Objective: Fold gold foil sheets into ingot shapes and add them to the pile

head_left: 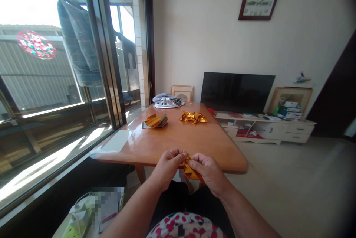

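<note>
Both my hands are raised in front of my lap, just short of the near edge of the wooden table. My left hand and my right hand pinch a small piece of gold foil paper between their fingertips; the paper is creased and partly hidden by my fingers. On the table farther off lie a stack of gold foil sheets on the left and a heap of folded gold foil pieces near the middle.
A bundle of cloth lies at the table's far end. Large windows run along the left. A TV stands on a low white cabinet at the back right. A power strip sits at lower left.
</note>
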Tool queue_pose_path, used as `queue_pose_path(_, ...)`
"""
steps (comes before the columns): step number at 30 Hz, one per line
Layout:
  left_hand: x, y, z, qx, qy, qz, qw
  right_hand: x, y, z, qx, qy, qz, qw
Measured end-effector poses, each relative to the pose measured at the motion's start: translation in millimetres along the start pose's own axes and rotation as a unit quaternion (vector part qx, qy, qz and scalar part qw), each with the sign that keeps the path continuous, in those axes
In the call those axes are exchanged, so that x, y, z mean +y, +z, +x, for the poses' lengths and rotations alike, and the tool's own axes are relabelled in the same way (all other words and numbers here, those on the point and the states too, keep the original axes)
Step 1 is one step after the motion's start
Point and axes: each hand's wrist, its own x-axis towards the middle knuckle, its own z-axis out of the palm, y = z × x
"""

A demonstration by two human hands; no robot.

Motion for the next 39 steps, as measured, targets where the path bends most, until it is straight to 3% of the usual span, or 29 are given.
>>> queue_pose_path(4,2.0,3.0,-0.3,0.028,0.02,0.03,0.999,-1.8,1.3,0.1,0.004,0.008,0.001,1.0)
queue_pose_path(13,-7.2,6.0,6.2,0.006,0.016,0.012,1.0,-2.7,0.0,3.5,0.014,-0.001,-0.037,0.999)
queue_pose_path(25,-6.1,4.1,11.0,0.095,0.053,0.006,0.994,-7.4,-14.8,6.5,0.015,0.029,-0.136,0.99)
queue_pose_path(35,-13.9,1.6,11.2,0.088,0.012,-0.041,0.995,-14.4,-19.7,5.1,0.015,0.006,-0.217,0.976)
queue_pose_path(39,-12.8,-4.9,11.2,0.083,0.006,0.052,0.995,-8.3,-27.5,6.7,0.01,0.02,-0.243,0.97)
